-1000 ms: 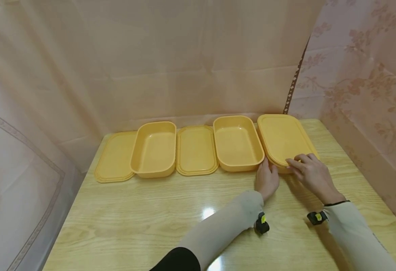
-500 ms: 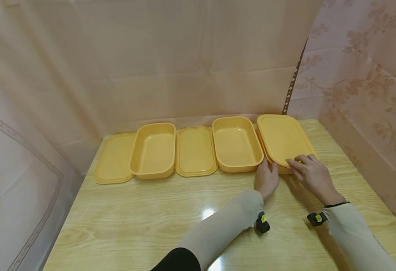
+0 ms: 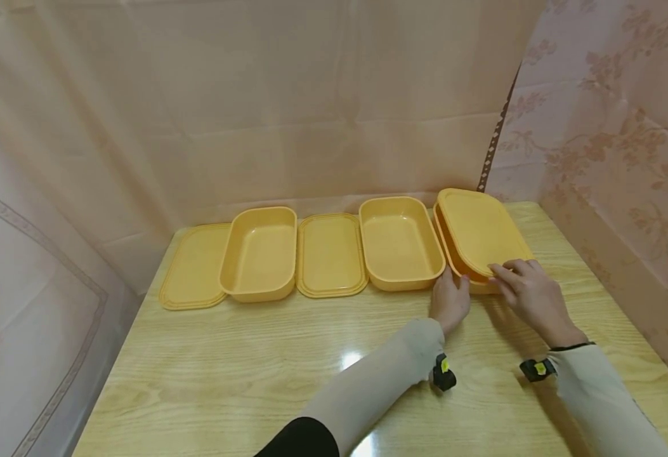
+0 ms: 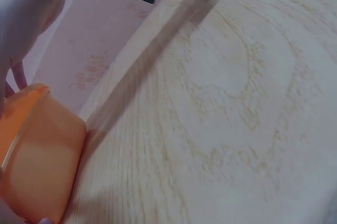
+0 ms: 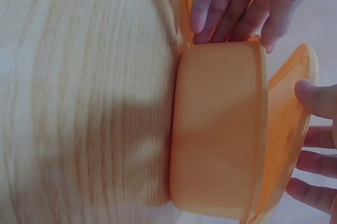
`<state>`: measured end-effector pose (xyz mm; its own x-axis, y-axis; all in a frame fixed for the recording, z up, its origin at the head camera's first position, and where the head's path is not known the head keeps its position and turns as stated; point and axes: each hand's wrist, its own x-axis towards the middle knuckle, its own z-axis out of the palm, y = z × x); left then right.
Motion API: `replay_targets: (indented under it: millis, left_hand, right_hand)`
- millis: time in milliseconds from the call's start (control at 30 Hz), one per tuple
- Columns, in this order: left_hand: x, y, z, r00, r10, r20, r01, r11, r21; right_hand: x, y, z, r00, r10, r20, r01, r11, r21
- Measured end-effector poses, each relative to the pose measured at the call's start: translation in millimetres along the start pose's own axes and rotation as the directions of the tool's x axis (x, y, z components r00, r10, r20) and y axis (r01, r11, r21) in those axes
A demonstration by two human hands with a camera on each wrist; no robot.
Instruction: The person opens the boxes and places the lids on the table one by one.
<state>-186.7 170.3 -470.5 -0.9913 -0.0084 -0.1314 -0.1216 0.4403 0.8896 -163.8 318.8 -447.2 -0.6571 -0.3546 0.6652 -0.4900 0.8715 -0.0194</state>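
Observation:
At the right end of the row, a yellow rectangular food container (image 3: 484, 288) has its matching lid (image 3: 484, 228) tilted over it, raised at the left side with a gap along the rim. My right hand (image 3: 530, 295) pinches the lid's front edge, thumb on one face and fingers on the other, as the right wrist view shows. At the container's front left corner, my left hand (image 3: 450, 301) holds the wall, its thumb by the rim (image 5: 261, 76) and its fingers along the side. The left wrist view shows part of the same container (image 4: 47, 150).
Left of it stands an uncovered yellow container (image 3: 402, 244), close beside my left hand. Beyond are a flat lid (image 3: 332, 254), a second uncovered container (image 3: 261, 254) and another flat lid (image 3: 196, 270). All stand along the back of the wooden table (image 3: 225, 381), before a cloth curtain (image 3: 311, 95).
My right hand has lifted the lid's left side and shifted it slightly right, so the gap over the container has widened. My left hand stays at the container's corner.

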Motion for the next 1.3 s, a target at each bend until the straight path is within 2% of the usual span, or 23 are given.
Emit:
replay_targets:
  millis: [433, 700, 1067, 1300]
  left_hand:
    - [-0.8, -2.2, -1.3, 1.000, 0.027, 0.014, -0.027, 0.999, 0.025]
    - [0.3, -1.2, -0.7, 0.999, 0.032, 0.025, -0.033, 0.999, 0.030]
    - [0.8, 1.0, -3.4, 0.998, 0.001, 0.059, -0.003, 0.999, 0.037]
    - [1.2, 0.0, -4.4, 0.999, 0.007, 0.043, -0.009, 0.999, 0.043]
  right_hand:
    - [-0.4, 6, -3, 0.995, 0.047, -0.092, -0.045, 0.999, 0.018]
    - [-0.1, 9, -5, 0.985, 0.093, -0.148, -0.088, 0.995, 0.038]
    - [2.8, 9, -6, 0.956, 0.164, -0.244, -0.154, 0.986, 0.060]
    - [1.2, 12, -3, 0.932, 0.227, -0.284, -0.214, 0.974, 0.077]
